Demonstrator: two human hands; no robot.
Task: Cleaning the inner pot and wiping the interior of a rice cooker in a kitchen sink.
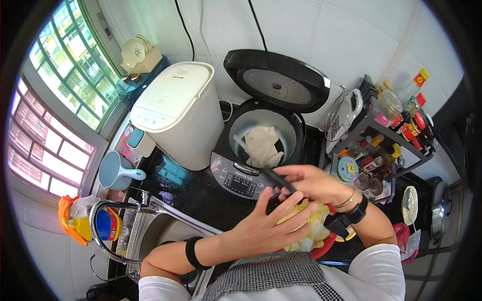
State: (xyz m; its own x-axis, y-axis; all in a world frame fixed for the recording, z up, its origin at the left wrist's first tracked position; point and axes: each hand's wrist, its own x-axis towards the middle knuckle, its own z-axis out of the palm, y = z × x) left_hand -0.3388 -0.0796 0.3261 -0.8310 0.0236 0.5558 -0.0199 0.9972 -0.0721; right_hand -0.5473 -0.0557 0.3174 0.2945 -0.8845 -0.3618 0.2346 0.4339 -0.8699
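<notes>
My right hand grips a black handled object, whose kind I cannot tell, just in front of the rice cooker. My left hand is spread with its fingers apart, holding nothing, partly over pale yellow-green leafy vegetables in a red basin. The basin stands against the checked apron. Beyond both hands, the black rice cooker has its lid raised. A crumpled off-white cloth lies in its inner pot.
A tall white lidded container stands left of the cooker. The metal sink and curved faucet are at lower left, near a blue dipper. A rack with jars and bottles stands at right.
</notes>
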